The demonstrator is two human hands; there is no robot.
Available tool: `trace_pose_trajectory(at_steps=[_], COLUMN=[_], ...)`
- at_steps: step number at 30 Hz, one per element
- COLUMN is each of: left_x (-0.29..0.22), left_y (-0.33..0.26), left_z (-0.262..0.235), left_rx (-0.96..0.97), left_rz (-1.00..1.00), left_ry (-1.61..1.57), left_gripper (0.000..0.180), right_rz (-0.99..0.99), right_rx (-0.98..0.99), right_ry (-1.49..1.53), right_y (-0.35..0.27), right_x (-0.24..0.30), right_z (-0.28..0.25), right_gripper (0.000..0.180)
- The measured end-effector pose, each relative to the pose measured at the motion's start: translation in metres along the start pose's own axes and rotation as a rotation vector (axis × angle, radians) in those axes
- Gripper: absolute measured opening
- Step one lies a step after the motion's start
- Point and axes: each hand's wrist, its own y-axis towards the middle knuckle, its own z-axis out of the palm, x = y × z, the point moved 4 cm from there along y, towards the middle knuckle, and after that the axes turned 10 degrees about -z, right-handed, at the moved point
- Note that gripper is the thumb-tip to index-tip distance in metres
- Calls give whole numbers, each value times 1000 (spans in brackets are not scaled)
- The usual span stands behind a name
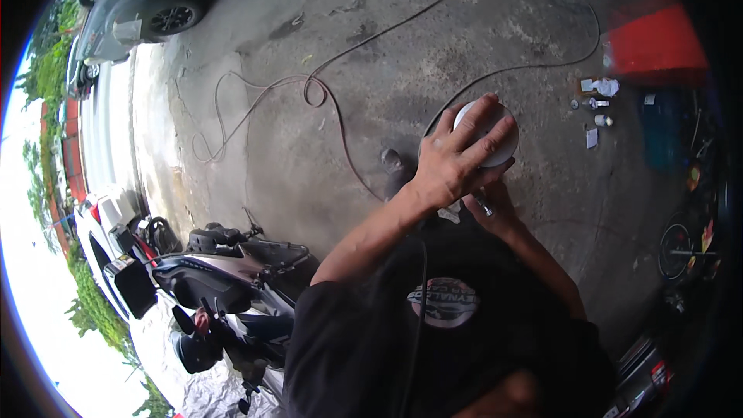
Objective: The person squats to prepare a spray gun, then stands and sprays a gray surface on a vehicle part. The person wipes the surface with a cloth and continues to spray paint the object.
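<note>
My left hand (457, 155) grips a round white disc-shaped thing (501, 156), its fingers spread across the top face and curled over the rim. Below it, my right hand (499, 201) is closed on a tool with a short silver metal fitting (483, 204) that sticks out toward me. The tool's body is mostly hidden by both hands, so its exact kind cannot be made out. The disc seems to sit on this tool, held in front of my chest. A dark hose (495, 72) runs over the floor and passes out of sight behind my left hand.
A thin hose (340, 120) lies looped on the concrete floor (371, 70). Small parts and papers (597, 104) lie at the right, near a red object (658, 42). A motorcycle (232, 271) stands at the lower left, a grey vehicle (147, 0) at the upper left.
</note>
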Motion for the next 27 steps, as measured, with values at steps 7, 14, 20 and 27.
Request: trace_pose_trajectory(at_steps=[7,14,20,27], left_x=[142,306,411,530], left_y=[-72,-178,-131,-118], left_z=[-192,-238,-294,-439], left_rx=[-294,94,-49,-276], left_rz=[-361,-1078,-832,-842], left_ry=[-93,-939,-1384,-1554], left_gripper=[83,38,22,24], right_rz=[4,-42,-203,-444], right_rx=[157,302,396,543], right_ry=[0,-28,-49,-52], right_y=[161,346,483,637], right_x=[58,139,172,227], right_z=[136,276,387,530], right_gripper=[32,32,33,35])
